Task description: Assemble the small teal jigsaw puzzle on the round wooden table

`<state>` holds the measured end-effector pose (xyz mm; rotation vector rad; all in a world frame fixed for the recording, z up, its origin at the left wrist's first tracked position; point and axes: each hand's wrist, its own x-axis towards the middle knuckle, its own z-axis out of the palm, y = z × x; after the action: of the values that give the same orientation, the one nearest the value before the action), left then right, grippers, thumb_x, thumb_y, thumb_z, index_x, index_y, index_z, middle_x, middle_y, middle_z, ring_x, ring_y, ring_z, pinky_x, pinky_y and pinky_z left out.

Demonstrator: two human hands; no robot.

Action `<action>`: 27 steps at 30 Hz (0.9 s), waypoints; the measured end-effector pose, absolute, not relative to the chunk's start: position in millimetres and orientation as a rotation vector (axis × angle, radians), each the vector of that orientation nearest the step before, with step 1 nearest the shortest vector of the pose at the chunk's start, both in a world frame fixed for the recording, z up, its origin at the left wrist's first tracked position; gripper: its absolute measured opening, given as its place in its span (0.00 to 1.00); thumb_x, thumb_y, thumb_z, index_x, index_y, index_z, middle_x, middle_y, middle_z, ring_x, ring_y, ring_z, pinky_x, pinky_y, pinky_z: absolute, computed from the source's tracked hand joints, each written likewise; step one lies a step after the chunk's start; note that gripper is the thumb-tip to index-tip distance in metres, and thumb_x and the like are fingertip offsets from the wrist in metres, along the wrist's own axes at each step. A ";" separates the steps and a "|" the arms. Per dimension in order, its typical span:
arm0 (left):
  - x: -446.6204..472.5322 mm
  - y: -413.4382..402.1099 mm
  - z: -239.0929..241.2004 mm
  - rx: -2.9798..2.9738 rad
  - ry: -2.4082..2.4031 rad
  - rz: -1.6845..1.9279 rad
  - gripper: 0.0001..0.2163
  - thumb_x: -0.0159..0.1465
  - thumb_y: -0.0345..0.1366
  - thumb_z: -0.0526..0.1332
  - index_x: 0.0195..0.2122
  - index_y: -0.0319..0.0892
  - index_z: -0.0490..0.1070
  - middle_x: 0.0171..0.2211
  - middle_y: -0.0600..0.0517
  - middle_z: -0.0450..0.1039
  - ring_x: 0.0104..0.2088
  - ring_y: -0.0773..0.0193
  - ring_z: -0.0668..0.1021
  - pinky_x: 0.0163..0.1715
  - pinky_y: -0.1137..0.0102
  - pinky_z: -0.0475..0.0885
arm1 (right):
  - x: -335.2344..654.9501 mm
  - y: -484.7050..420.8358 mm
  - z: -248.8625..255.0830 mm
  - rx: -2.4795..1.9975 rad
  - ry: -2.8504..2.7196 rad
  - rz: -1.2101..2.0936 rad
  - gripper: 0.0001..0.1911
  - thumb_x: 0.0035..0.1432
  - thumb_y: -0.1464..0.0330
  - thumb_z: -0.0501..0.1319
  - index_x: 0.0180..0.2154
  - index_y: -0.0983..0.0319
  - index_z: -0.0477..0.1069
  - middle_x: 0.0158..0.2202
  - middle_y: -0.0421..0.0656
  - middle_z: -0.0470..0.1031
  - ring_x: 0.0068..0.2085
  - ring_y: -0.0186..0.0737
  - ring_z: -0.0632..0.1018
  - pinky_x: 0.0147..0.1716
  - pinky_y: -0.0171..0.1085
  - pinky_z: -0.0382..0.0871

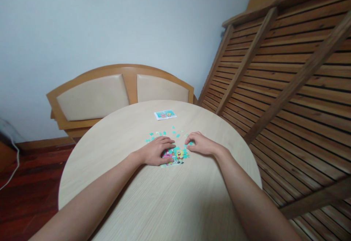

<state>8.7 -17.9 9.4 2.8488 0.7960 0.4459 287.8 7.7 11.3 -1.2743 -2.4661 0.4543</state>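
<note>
A partly joined jigsaw puzzle [179, 156] with a yellow and a pink cartoon figure on teal lies on the table in front of me. My left hand [157, 150] rests over its left side, fingers spread and thumb on the picture, hiding part of it. Just right of the puzzle's upper edge is my right hand [201, 143], its thumb and index finger curved with a gap between them. Teal shows in that gap; whether a piece touches the fingertips is unclear. Loose puzzle pieces [165, 133] are scattered beyond both hands.
Farther back on the round wooden table [115, 138] lies a picture card [165, 115] with the same cartoon figures. A bench backrest [93, 96] with cream panels stands behind the table. Slatted wooden panels [276, 73] lean along the right side. A white cable [17, 160] hangs at far left.
</note>
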 end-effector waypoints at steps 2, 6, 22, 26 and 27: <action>9.1 -18.3 10.0 2.850 0.800 0.445 0.26 0.65 0.53 0.59 0.59 0.42 0.70 0.60 0.41 0.69 0.61 0.48 0.69 0.63 0.55 0.60 | 287.9 6.9 12.2 -1.279 -2.459 0.458 0.12 0.52 0.68 0.65 0.40 0.59 0.79 0.42 0.45 0.78 0.51 0.48 0.72 0.54 0.42 0.65; 9.6 -18.1 8.9 2.848 0.797 0.440 0.26 0.65 0.53 0.59 0.59 0.42 0.70 0.60 0.41 0.68 0.60 0.48 0.70 0.63 0.56 0.60 | 290.4 6.0 13.4 -1.258 -2.485 0.487 0.14 0.52 0.65 0.66 0.43 0.57 0.79 0.44 0.45 0.78 0.52 0.49 0.71 0.56 0.44 0.63; 10.2 -18.4 6.7 2.848 0.764 0.469 0.25 0.65 0.50 0.61 0.58 0.39 0.70 0.59 0.39 0.68 0.59 0.47 0.71 0.61 0.54 0.63 | 291.3 4.0 14.4 -1.303 -2.530 0.519 0.14 0.54 0.65 0.65 0.44 0.57 0.77 0.46 0.47 0.73 0.54 0.51 0.68 0.57 0.48 0.60; 9.4 -18.2 5.0 2.839 0.753 0.497 0.25 0.65 0.50 0.61 0.57 0.40 0.70 0.59 0.39 0.69 0.58 0.47 0.72 0.60 0.54 0.64 | 288.2 2.5 14.4 -1.366 -2.505 0.537 0.13 0.52 0.66 0.66 0.42 0.58 0.77 0.47 0.47 0.71 0.54 0.51 0.68 0.57 0.48 0.60; 9.2 -18.0 4.6 2.838 0.749 0.499 0.25 0.65 0.50 0.61 0.57 0.40 0.70 0.59 0.39 0.69 0.58 0.47 0.72 0.60 0.54 0.64 | 287.6 2.0 14.5 -1.377 -2.501 0.543 0.13 0.52 0.66 0.66 0.42 0.58 0.77 0.47 0.48 0.70 0.54 0.51 0.68 0.57 0.48 0.60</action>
<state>9.2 -18.0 4.6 2.8381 0.7493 0.4993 287.6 2.0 14.5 -1.3769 -2.5009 0.5428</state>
